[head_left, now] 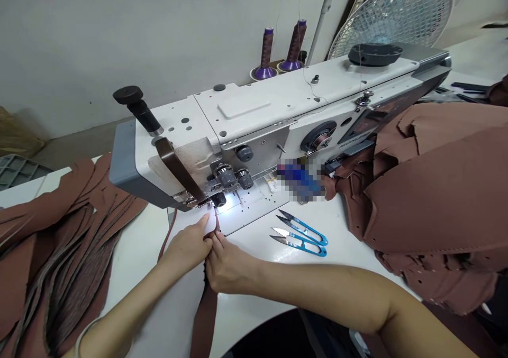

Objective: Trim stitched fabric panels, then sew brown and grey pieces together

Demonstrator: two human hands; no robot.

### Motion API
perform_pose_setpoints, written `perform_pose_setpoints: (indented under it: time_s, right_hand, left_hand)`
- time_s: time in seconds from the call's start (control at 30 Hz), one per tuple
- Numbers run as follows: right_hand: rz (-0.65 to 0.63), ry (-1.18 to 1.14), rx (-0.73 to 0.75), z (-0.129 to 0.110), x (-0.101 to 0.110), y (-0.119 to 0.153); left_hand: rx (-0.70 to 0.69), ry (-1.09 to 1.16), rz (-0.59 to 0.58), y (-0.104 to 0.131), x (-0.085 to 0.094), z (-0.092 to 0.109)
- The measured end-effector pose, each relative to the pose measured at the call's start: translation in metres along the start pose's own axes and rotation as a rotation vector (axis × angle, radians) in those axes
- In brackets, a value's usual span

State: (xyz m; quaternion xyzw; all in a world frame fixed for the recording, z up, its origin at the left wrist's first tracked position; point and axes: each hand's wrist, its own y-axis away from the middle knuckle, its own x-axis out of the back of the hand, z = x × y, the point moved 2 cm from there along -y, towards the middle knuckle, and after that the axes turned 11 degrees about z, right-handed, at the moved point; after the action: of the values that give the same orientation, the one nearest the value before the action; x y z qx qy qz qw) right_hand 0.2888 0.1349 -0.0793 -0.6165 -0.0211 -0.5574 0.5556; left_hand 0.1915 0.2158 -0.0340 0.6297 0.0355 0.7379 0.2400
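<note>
Just in front of the presser foot of a white sewing machine, both hands meet on a brown leather strip. My left hand is closed at the strip's edge, its index finger pointing toward the lit needle area. My right hand pinches the strip close to my left thumb, with the other fingers curled under. From there the strip hangs down toward my lap. A white piece shows between the fingertips and the foot; the needle itself is hard to make out. Two blue thread snips lie to the right.
Brown leather pieces are heaped at left and piled high at right. Behind the machine stand two brown thread cones and a white fan. A grey crate sits beyond the table's left edge.
</note>
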Motion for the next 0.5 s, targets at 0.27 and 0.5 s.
perform_pose_setpoints:
  time_s: [0.27, 0.5]
  right_hand:
    - [0.024, 0.014, -0.001, 0.0013, 0.0022, 0.0013]
    - [-0.051, -0.033, 0.015, 0.0035, -0.0021, -0.0003]
  left_hand:
    - [-0.005, -0.010, -0.013, 0.0011, 0.0019, 0.0036]
    - [-0.023, -0.006, 0.000, -0.0017, 0.0036, 0.0050]
